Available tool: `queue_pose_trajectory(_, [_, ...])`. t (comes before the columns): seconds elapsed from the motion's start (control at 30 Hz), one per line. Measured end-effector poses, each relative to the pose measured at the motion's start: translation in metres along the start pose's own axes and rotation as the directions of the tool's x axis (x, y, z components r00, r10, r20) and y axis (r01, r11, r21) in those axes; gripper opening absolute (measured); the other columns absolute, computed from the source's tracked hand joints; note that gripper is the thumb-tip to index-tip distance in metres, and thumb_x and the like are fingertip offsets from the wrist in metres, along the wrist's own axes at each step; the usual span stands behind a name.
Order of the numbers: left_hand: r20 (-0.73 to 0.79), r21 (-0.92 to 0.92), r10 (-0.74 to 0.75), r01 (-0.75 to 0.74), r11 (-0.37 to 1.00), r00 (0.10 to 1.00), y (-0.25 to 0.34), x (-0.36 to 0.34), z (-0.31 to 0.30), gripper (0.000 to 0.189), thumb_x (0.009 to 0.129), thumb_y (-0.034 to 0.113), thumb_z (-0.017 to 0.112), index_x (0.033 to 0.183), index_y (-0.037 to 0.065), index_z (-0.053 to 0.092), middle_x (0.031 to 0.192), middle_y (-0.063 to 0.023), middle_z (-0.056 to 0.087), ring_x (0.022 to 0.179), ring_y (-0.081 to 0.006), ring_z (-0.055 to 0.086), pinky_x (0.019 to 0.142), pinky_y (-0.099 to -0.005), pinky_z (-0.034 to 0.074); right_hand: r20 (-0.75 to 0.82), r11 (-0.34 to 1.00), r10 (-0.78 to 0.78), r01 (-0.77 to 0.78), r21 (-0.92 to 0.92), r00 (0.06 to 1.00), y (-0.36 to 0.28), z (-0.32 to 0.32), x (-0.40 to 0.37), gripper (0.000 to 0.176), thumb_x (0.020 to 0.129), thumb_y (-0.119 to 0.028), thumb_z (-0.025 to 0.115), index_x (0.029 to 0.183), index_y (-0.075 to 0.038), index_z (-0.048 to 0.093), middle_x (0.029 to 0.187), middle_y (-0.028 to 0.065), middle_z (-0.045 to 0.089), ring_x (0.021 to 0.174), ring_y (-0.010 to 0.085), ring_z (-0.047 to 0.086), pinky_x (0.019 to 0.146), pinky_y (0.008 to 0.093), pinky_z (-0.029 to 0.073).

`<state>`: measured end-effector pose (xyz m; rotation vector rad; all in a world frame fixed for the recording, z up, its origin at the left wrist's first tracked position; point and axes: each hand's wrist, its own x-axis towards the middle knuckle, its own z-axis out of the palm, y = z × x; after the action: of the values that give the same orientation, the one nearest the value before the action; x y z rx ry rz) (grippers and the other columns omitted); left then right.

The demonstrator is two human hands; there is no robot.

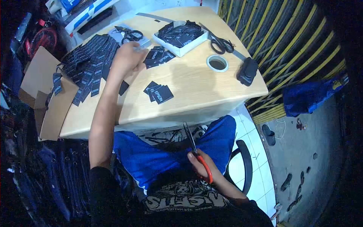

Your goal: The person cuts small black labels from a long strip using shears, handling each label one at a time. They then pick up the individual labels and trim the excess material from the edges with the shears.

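My right hand [202, 164] is closed round the red handles of a pair of scissors [204, 168] above my lap, blades pointing up toward the table edge. My left hand [128, 60] reaches over the table with its fingers curled; whatever they hold, if anything, I cannot make out. It is between long rows of black EPSON labels [89, 62] on the left and a small pile of cut labels [159, 56] on the right. Black-handled scissors [132, 36] lie just beyond it on a light box. Nearer me, several EPSON labels [159, 92] overlap on the wood.
A white box [181, 51] full of black labels stands toward the back. Right of it are black scissors [223, 45], a tape roll [217, 63] and a black case [247, 72]. An open cardboard box [56, 109] leans at the table's left edge. A folding gate [280, 49] borders the right.
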<state>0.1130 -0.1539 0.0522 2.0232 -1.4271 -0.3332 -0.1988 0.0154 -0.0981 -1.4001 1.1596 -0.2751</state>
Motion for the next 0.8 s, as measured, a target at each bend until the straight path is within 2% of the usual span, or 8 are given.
queue_pose_trajectory(0.03, [0.003,0.003,-0.001,0.001,1.0,1.0,-0.001,-0.01,-0.001,0.034,0.079,0.019,0.062,0.103,-0.005,0.058,0.053,-0.0104,0.057,0.047,-0.0169,0.057,0.044,-0.0292,0.043,0.002,1.0,0.002,-0.003,0.003,1.0,0.001,-0.001,0.0,0.045,0.086,-0.044,0.052,0.091,0.0,0.051,0.068,0.0148,0.056,0.065,0.0252,0.055,0.063,0.0351,0.044])
queue_pose_trajectory(0.1, [-0.201,0.146,0.183,-0.155,0.977,0.962,0.0,-0.036,-0.006,0.034,0.079,0.021,0.062,0.103,-0.002,0.059,0.052,-0.0111,0.056,0.045,-0.0248,0.056,0.048,-0.0345,0.044,0.051,0.999,0.045,-0.047,0.023,0.998,0.005,-0.005,0.002,0.046,0.085,-0.045,0.052,0.092,0.001,0.051,0.071,0.0164,0.058,0.068,0.026,0.058,0.064,0.0349,0.045])
queue_pose_trajectory(0.17, [-0.051,0.152,0.16,-0.151,0.977,0.986,0.023,-0.087,-0.009,0.036,0.078,0.025,0.064,0.103,-0.001,0.059,0.061,-0.0146,0.059,0.056,-0.0288,0.059,0.057,-0.0361,0.046,0.039,0.999,0.021,-0.02,-0.038,0.999,0.003,-0.01,0.004,0.046,0.085,-0.045,0.053,0.091,0.001,0.051,0.072,0.0171,0.058,0.069,0.027,0.058,0.064,0.0356,0.045])
queue_pose_trajectory(0.23, [0.019,0.175,0.422,-0.419,0.891,0.906,0.005,-0.119,0.004,0.038,0.076,0.027,0.065,0.103,0.001,0.06,0.087,-0.0189,0.058,0.084,-0.03,0.058,0.072,-0.037,0.045,0.033,0.995,-0.005,0.008,-0.099,0.999,-0.003,-0.014,0.007,0.046,0.085,-0.045,0.053,0.09,0.001,0.052,0.072,0.0179,0.058,0.07,0.028,0.059,0.064,0.0362,0.045])
queue_pose_trajectory(0.37, [-0.067,0.304,0.509,-0.468,0.83,0.858,-0.008,-0.158,0.023,0.046,0.073,0.022,0.068,0.114,0.007,0.055,0.129,-0.0151,0.038,0.12,-0.0351,0.033,0.097,-0.0436,0.028,0.035,0.996,-0.038,0.04,-0.073,0.999,-0.006,-0.008,0.008,0.046,0.084,-0.046,0.053,0.09,0.0,0.052,0.071,0.0186,0.057,0.071,0.0326,0.058,0.063,0.0382,0.045])
queue_pose_trajectory(0.57, [-0.075,0.327,0.454,-0.408,0.852,0.888,-0.002,-0.178,0.046,0.046,0.071,0.018,0.069,0.114,0.011,0.056,0.133,-0.0137,0.037,0.122,-0.0357,0.032,0.095,-0.0455,0.027,0.055,0.996,0.012,-0.007,-0.084,0.998,-0.003,-0.001,0.006,0.043,0.084,-0.043,0.054,0.089,0.0,0.052,0.072,0.0184,0.057,0.069,0.0327,0.058,0.063,0.0384,0.045])
queue_pose_trajectory(0.63, [-0.127,0.421,0.545,-0.453,0.786,0.828,-0.007,-0.179,0.05,0.041,0.069,0.019,0.071,0.107,0.009,0.06,0.127,-0.0125,0.044,0.12,-0.0317,0.037,0.083,-0.0396,0.029,0.009,0.992,-0.039,0.04,-0.121,0.999,0.004,0.003,0.005,0.041,0.084,-0.042,0.055,0.088,-0.001,0.052,0.071,0.0173,0.057,0.067,0.0312,0.058,0.063,0.0382,0.045])
queue_pose_trajectory(0.8, [-0.144,0.437,0.618,-0.511,0.741,0.773,-0.007,-0.186,0.05,0.033,0.068,0.011,0.07,0.1,0.014,0.065,0.115,-0.007,0.056,0.111,-0.0261,0.047,0.081,-0.0341,0.03,0.022,0.992,-0.103,0.104,-0.067,0.994,0.001,0.0,0.002,0.037,0.084,-0.039,0.057,0.087,-0.002,0.052,0.068,0.0145,0.056,0.064,0.0272,0.057,0.061,0.0366,0.044])
